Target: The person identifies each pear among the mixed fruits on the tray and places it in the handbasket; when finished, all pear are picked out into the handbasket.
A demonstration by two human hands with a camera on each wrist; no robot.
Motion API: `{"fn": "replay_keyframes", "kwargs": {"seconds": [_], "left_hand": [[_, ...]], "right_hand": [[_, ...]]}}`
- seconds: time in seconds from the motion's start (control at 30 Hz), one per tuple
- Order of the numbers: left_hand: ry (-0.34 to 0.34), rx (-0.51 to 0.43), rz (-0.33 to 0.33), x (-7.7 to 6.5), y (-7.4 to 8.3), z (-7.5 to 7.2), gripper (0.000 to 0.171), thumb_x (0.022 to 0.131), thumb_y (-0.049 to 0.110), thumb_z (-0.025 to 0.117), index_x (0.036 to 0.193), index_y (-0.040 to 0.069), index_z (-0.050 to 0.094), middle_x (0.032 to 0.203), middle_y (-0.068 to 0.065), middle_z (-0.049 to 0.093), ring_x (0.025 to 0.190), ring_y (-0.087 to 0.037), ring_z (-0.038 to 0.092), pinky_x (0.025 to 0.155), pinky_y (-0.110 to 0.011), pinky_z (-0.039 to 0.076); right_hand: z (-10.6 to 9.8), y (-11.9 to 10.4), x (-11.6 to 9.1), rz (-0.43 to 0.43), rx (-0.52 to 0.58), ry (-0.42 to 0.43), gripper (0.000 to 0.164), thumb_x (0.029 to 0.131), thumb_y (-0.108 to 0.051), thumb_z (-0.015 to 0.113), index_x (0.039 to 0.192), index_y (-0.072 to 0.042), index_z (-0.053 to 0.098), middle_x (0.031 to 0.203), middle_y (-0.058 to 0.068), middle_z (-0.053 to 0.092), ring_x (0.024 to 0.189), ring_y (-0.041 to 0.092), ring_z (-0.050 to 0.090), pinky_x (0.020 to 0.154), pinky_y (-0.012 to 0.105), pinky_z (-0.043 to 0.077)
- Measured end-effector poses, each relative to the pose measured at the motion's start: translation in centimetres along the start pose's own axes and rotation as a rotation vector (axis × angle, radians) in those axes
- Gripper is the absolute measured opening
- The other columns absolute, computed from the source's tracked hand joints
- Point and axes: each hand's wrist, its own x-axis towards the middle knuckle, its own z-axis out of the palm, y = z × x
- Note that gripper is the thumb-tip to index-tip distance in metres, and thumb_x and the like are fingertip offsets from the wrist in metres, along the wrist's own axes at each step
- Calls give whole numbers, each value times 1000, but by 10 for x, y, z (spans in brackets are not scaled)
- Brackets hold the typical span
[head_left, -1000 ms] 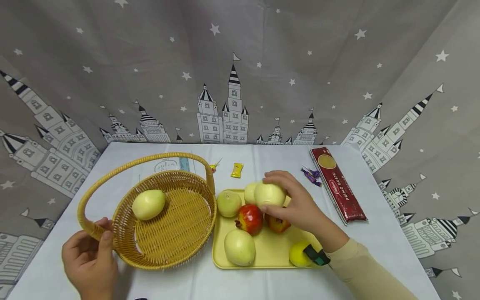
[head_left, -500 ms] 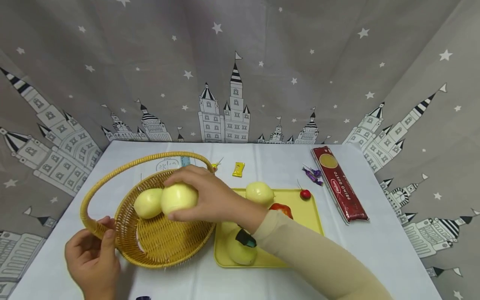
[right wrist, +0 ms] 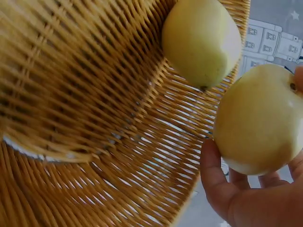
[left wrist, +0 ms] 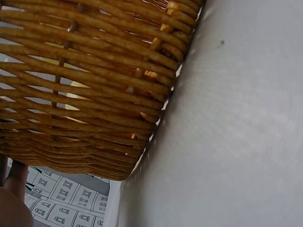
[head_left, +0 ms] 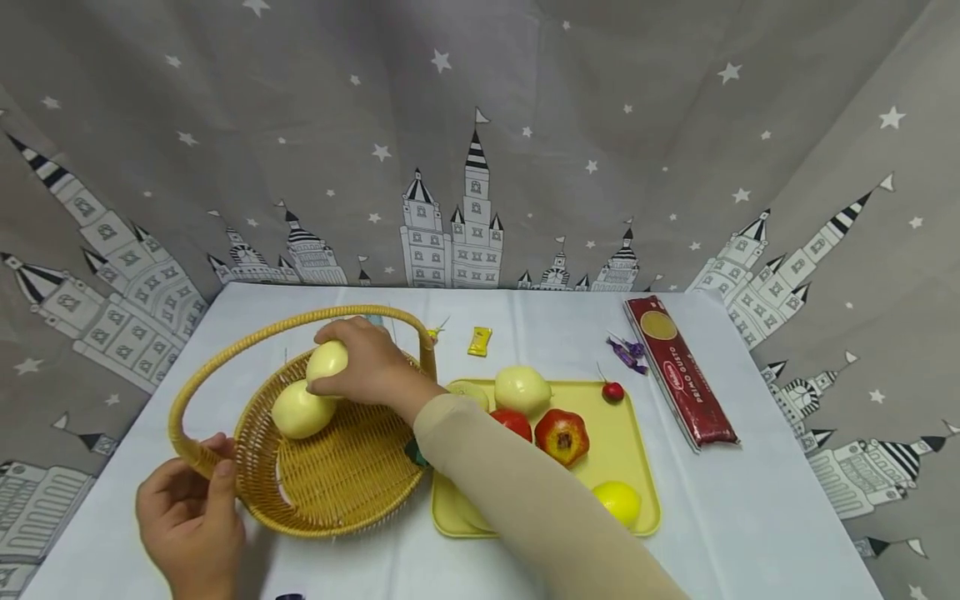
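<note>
In the head view, my left hand (head_left: 191, 521) grips the handle (head_left: 345, 312) of a round wicker basket (head_left: 352, 483) at its lower left end. My right hand (head_left: 367, 367) reaches over the basket, fingers and thumb around a round pale yellow fruit (head_left: 327, 358) with a dimpled end. Below it, against the left inner wall, lies another pale yellow fruit (head_left: 300, 412). The right wrist view shows the held fruit (right wrist: 258, 120) near the basket rim, beside the more tapered fruit (right wrist: 201, 42). In the left wrist view the woven wall (left wrist: 94, 94) fills much of the picture.
A yellow tray (head_left: 626, 442) stands right of the basket, holding pomegranates (head_left: 562, 437), a lemon (head_left: 618, 502), a cherry (head_left: 612, 392) and pale fruits (head_left: 522, 390), partly behind my right sleeve. Beyond are a yellow-wrapped sweet (head_left: 479, 341), purple-wrapped sweets (head_left: 627, 353) and a red packet (head_left: 678, 371).
My right hand has carried the round pale yellow fruit left from the tray to over the basket, then slightly farther back. My left hand has kept its grip on the handle.
</note>
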Motion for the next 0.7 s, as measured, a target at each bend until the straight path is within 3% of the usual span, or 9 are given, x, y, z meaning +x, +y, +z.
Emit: {"fn": "replay_keyframes", "kwargs": {"seconds": [0.2,0.5,0.57,0.7], "left_hand": [[-30,134,14,0,2,-3,39,86,-11,63,123,-9,49,114,-28,61,105,-27,64,91,-24,53],[-69,182,6,1,2,-5,41,89,-8,62,127,-6,48,116,-22,62,107,-26,64,93,-25,53],[-59,140,3,1,2,-5,40,88,-9,62,126,-7,48,116,-23,62,107,-27,64,93,-26,53],[-23,-97,2,2,0,-4,40,84,-18,61,120,-15,47,113,-29,61,105,-28,64,93,-26,52]], "right_hand": [[16,7,6,57,-6,-6,56,73,-40,83,122,-28,59,119,-10,52,98,7,49,70,15,45],[24,9,9,78,-81,13,55,71,-40,84,118,-25,61,111,-9,54,98,9,47,71,15,43],[27,10,9,88,-98,-5,55,71,-40,84,118,-24,61,111,-8,54,99,10,48,72,16,44],[34,13,9,90,-124,-63,55,73,-37,84,121,-22,61,120,-7,55,103,8,52,80,15,46]]}}
